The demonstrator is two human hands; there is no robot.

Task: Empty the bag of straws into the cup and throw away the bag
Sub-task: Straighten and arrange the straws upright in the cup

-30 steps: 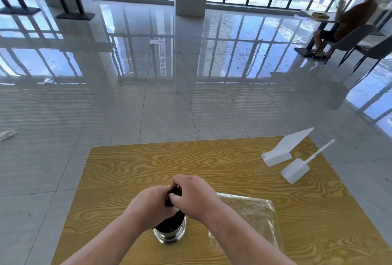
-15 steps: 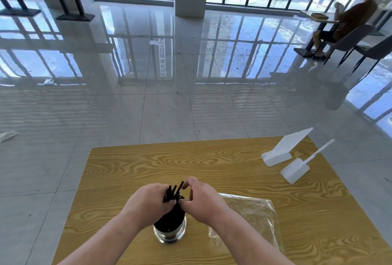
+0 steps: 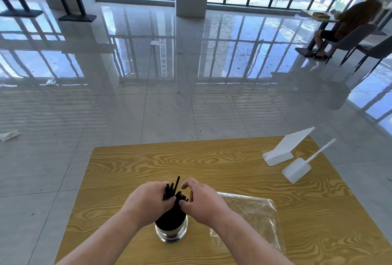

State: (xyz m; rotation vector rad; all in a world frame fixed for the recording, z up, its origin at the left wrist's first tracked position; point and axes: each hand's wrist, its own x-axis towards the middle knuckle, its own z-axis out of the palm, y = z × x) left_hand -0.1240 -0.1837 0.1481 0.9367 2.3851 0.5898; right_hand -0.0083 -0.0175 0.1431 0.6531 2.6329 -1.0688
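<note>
Straws (image 3: 174, 188) now fanned taller between parted hands, left hand (image 3: 149, 199) gripping them, right hand (image 3: 201, 198) loosely open, tips toward 12 o'clock, upright in cup (image 3: 171, 229).

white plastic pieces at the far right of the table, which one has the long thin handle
The white scoop, the one nearer the person. A thin handle sticks out from it toward the table's far right corner. The white stand beside it is a slanted panel on a base.

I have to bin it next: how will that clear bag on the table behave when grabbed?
The clear bag lies flat and wrinkled, so probably floppy and light. It looks empty, so it may crumple easily. Its glossy film could slide on the table.
</note>
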